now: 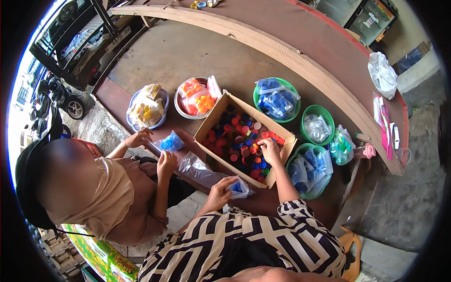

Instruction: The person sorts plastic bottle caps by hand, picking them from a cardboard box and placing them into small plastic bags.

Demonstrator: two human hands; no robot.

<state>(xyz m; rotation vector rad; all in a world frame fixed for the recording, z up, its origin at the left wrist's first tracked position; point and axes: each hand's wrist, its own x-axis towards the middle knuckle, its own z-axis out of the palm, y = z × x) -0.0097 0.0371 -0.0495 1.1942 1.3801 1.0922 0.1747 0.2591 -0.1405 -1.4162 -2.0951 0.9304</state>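
Note:
My left hand is closed on the edge of a clear plastic bag with blue bottle caps at its bottom. Inside the right end of an open cardboard box, my right hand reaches down among loose bottle caps, mostly red, with some blue, orange and pink ones. Its fingers are bent together at the caps; what lies between them is hidden. A flat, empty-looking plastic bag lies on the table just left of the bag I hold.
At the left, a co-worker's hands hold a bag of blue caps. Behind the box stand a basin of whitish bags, a bowl of orange bags and a green basket of blue bags. More green baskets sit right.

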